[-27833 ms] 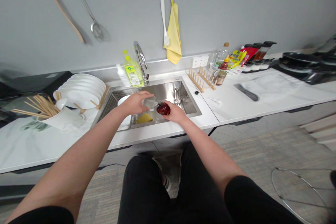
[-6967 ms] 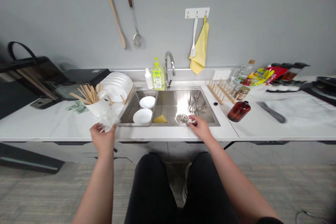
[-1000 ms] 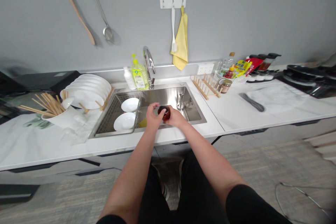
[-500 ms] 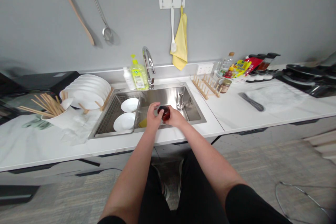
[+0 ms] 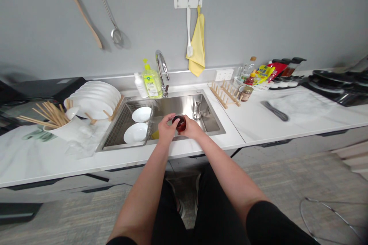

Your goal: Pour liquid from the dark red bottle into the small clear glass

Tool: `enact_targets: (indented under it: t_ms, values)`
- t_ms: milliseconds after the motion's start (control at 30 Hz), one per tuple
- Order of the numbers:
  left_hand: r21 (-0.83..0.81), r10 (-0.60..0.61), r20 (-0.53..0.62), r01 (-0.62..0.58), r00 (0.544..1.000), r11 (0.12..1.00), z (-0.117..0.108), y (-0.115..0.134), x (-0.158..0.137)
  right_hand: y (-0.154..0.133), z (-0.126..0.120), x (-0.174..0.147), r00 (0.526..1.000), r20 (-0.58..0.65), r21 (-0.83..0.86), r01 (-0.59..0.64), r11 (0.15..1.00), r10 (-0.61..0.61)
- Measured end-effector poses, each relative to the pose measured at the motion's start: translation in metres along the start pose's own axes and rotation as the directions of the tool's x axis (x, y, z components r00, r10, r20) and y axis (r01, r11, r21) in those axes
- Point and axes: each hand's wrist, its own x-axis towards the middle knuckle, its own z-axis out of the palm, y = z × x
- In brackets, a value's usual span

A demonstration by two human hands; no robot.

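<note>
Over the front part of the steel sink (image 5: 223, 130), both hands hold a small, round, glossy dark-red vessel (image 5: 181, 124); whether it is a cup or a bowl I cannot tell. My right hand (image 5: 192, 127) is wrapped round its right side and underside, with most of its fingers hidden behind it. On the other side, my left hand (image 5: 166, 128) has its thumb on the vessel, and its fingers curve above the left edge. A bit of something yellow (image 5: 155, 134) shows in the sink just left of my left hand.
Two white bowls (image 5: 135, 133) sit in a wire basket (image 5: 113, 124) in the sink's left part. The faucet (image 5: 161, 65) and a green soap bottle (image 5: 152, 84) stand behind. White plates (image 5: 94, 99) and a chopstick holder (image 5: 63, 129) are left; a wooden rack (image 5: 222, 93) is right.
The view has shifted very slightly. My left hand has moved a little along the vessel's left edge, while my right hand keeps its hold.
</note>
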Motion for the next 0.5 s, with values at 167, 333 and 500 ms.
enact_targets:
  t_ms: [167, 333, 500]
  values:
    - [-0.045, 0.062, 0.047, -0.06, 0.997, 0.997, 0.001, 0.005, -0.001, 0.001, 0.0, 0.001, 1.0, -0.008, 0.042, -0.023, 0.999, 0.023]
    - [-0.05, 0.131, -0.046, -0.133, 0.99, 0.99, -0.004, 0.007, -0.002, 0.003, 0.0, 0.004, 0.99, -0.108, 0.3, -0.055, 0.952, 0.091]
    - [-0.135, -0.16, -0.117, 0.144, 0.98, 0.98, -0.005, 0.007, 0.004, 0.0, -0.03, -0.004, 0.929, -0.326, 0.375, -0.045, 0.926, 0.177]
